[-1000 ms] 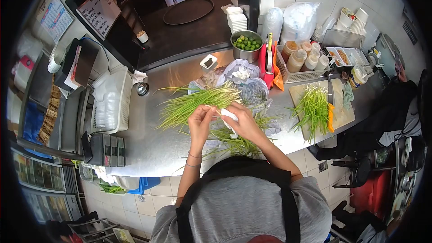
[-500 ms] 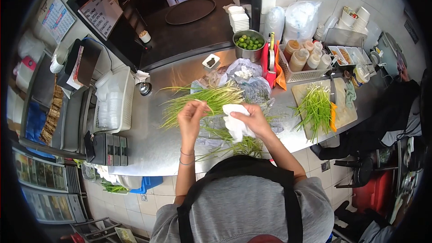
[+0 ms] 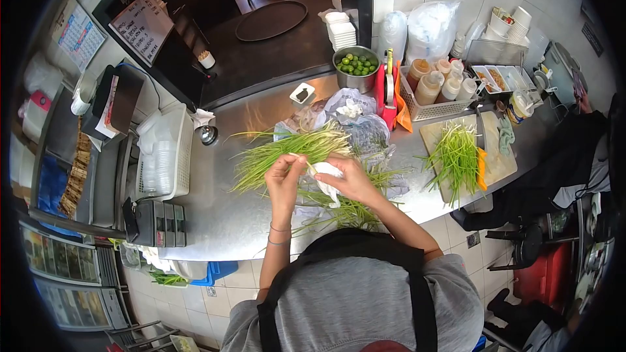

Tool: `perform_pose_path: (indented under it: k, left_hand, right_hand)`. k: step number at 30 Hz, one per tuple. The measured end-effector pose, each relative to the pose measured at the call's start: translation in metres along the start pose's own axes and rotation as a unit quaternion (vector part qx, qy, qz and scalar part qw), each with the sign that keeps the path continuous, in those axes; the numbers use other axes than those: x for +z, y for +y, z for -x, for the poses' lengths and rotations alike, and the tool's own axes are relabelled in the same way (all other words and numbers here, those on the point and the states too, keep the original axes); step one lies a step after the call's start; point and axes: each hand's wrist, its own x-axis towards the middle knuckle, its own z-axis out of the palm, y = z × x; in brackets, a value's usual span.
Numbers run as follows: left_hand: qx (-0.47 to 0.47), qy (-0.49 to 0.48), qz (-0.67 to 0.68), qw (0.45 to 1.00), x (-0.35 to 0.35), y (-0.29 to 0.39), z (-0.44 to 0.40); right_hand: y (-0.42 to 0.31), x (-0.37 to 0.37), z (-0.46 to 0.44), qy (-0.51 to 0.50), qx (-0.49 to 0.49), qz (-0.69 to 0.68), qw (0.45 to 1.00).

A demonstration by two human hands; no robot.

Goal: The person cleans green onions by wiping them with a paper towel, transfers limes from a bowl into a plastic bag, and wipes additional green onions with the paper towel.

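My left hand (image 3: 282,181) pinches the pale end of a thin stalk (image 3: 312,168), apparently a chive. A crumpled white tissue or cloth (image 3: 328,182) is gripped in my right hand (image 3: 352,179), whose fingertips meet the same stalk. Beneath and beyond both hands lies a large bunch of long chives (image 3: 261,160), green leaves to the left and whitish ends to the right. Loose leaves (image 3: 349,212) are scattered nearer my body, over crumpled plastic (image 3: 372,133). Another bunch of chives (image 3: 453,163) rests on the cutting board (image 3: 503,168) at the right.
A knife (image 3: 481,137) and green cloth (image 3: 506,135) lie on the board. Behind stand a pot of limes (image 3: 357,81) and a basket of sauce bottles (image 3: 433,111). Plastic containers fill a white basket (image 3: 181,156) at left. A person's dark-clothed arm (image 3: 554,156) shows at far right.
My right hand has moved left with the white tissue, meeting the stalk by my left hand. My left hand has shifted slightly right and down.
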Motion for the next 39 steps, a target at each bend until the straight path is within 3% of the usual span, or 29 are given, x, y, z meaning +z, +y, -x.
perform_pose_path:
  k: [5,11,17,18,21,22,24,25,28,33,36,39]
  left_hand:
    - [0.035,0.064,0.036,0.997,-0.016,0.025,-0.017]
    - [0.047,0.124,0.087,0.987,-0.045,0.034,-0.031]
    - [0.059,0.142,0.119,0.981,-0.044,0.036,-0.024]
    - [0.061,0.149,0.130,0.978,-0.041,0.037,-0.022]
    - [0.103,0.180,0.141,0.968,-0.053,0.042,-0.022]
    - [0.097,0.169,0.144,0.970,-0.055,0.045,-0.022]
    - [0.064,0.117,0.147,0.980,-0.044,0.048,-0.022]
    - [0.043,0.084,0.150,0.984,-0.034,0.049,-0.024]
    - [-0.055,-0.088,0.139,0.985,0.025,0.042,-0.025]
    - [-0.238,-0.355,0.140,0.893,0.165,-0.006,-0.019]
    - [-0.289,-0.418,0.123,0.853,0.247,-0.059,-0.023]
    - [-0.329,-0.453,0.129,0.819,0.317,-0.121,-0.042]
  right_hand:
    - [0.002,-0.006,0.011,-0.063,0.035,0.021,0.997]
    - [0.012,-0.018,0.026,-0.062,0.050,-0.001,0.997]
    - [0.007,-0.019,0.036,0.021,0.143,-0.238,0.960]
    - [0.005,-0.018,0.037,0.046,0.182,-0.333,0.924]
    - [0.010,-0.025,0.041,0.159,0.204,-0.450,0.855]
    - [0.017,-0.031,0.044,0.160,0.200,-0.400,0.880]
    - [0.035,-0.036,0.050,0.144,0.101,-0.130,0.976]
    - [0.043,-0.040,0.056,0.137,0.056,0.016,0.989]
    - [0.050,-0.028,0.065,0.092,0.003,0.197,0.976]
    - [0.063,-0.009,0.080,0.012,0.032,0.305,0.952]
    - [0.104,0.004,0.086,-0.026,0.099,0.312,0.945]
    - [0.088,0.000,0.092,0.069,0.043,0.288,0.954]
